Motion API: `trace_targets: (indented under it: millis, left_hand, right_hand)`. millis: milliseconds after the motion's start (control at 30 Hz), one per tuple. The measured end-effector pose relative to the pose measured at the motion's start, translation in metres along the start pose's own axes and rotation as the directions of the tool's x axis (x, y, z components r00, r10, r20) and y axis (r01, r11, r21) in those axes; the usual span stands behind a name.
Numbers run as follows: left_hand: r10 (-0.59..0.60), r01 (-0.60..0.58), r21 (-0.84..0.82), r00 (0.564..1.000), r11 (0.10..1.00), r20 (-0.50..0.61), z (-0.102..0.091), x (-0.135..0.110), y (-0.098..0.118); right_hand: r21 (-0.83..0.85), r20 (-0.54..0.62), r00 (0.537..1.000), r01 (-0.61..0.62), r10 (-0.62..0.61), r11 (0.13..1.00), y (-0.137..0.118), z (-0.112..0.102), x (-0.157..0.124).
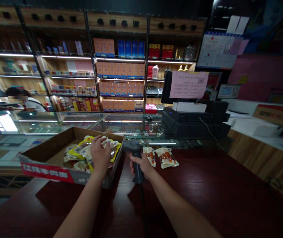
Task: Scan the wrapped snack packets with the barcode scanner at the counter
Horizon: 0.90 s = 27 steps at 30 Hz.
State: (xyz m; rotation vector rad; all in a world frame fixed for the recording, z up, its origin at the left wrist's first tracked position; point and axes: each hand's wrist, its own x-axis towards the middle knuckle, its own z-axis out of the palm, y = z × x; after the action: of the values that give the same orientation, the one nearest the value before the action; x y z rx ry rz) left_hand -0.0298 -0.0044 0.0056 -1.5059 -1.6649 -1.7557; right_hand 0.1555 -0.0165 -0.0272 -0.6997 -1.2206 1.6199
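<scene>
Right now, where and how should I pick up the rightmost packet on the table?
Probably pinch the rightmost packet by its right edge, coming from the right: it lies flat, its brown contents sit mid-pouch, and the neighbouring packet and the right hand, holding the scanner, crowd its left.

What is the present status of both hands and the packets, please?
Left hand at packets inside open carton, grip unclear. Right hand holding handheld scanner. Two loose packets on table, right of scanner. Carton wall stands between hands.
</scene>
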Motion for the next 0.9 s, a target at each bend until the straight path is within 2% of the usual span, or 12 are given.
trace_targets:
  millis: [67, 133, 233, 300, 367, 467, 567, 633, 700, 767, 833, 900]
  left_hand:
    - [0.025, -0.009, -0.105, 0.988, 0.994, 0.15, 0.024, -0.026, 0.019]
    - [0.03, 0.021, -0.152, 0.944, 0.988, 0.329, 0.051, -0.054, 0.035]
    - [-0.037, 0.101, -0.09, 0.841, 0.991, 0.54, 0.088, -0.091, 0.052]
    - [-0.106, 0.122, 0.016, 0.787, 0.992, 0.608, 0.109, -0.107, 0.06]
    - [-0.171, 0.106, 0.14, 0.759, 0.984, 0.628, 0.125, -0.119, 0.065]
    - [-0.22, 0.038, 0.284, 0.734, 0.958, 0.642, 0.142, -0.132, 0.064]
    - [-0.208, -0.02, 0.321, 0.723, 0.947, 0.658, 0.149, -0.139, 0.055]
    - [-0.192, -0.001, 0.284, 0.733, 0.959, 0.652, 0.15, -0.138, 0.045]
    - [-0.205, 0.094, 0.204, 0.744, 0.974, 0.636, 0.149, -0.134, 0.034]
    - [-0.265, 0.268, 0.092, 0.73, 0.959, 0.63, 0.147, -0.126, 0.023]
    - [-0.323, 0.446, -0.048, 0.715, 0.894, 0.62, 0.146, -0.117, 0.012]
    - [-0.335, 0.553, -0.207, 0.718, 0.807, 0.61, 0.146, -0.109, 0.002]
  right_hand:
    - [-0.012, -0.063, 0.998, 0.019, -0.02, 1.0, -0.003, -0.023, -0.009]
    - [-0.032, -0.155, 0.987, 0.034, -0.039, 0.999, -0.004, -0.049, -0.018]
    - [-0.02, -0.276, 0.959, 0.059, -0.063, 0.998, -0.002, -0.088, -0.032]
    - [0.003, -0.33, 0.939, 0.099, -0.093, 0.995, 0.002, -0.109, -0.041]
    - [0.03, -0.359, 0.925, 0.142, -0.121, 0.989, 0.006, -0.126, -0.048]
    - [0.066, -0.373, 0.918, 0.171, -0.135, 0.983, 0.012, -0.138, -0.054]
    - [0.088, -0.367, 0.922, 0.17, -0.127, 0.981, 0.014, -0.141, -0.054]
    - [0.093, -0.363, 0.924, 0.164, -0.12, 0.982, 0.014, -0.141, -0.053]
    - [0.094, -0.37, 0.924, 0.144, -0.1, 0.985, 0.014, -0.142, -0.051]
    - [0.084, -0.381, 0.921, 0.121, -0.08, 0.989, 0.015, -0.143, -0.049]
    - [0.065, -0.378, 0.923, 0.107, -0.075, 0.992, 0.016, -0.143, -0.048]
    - [0.052, -0.364, 0.928, 0.097, -0.072, 0.994, 0.018, -0.144, -0.047]
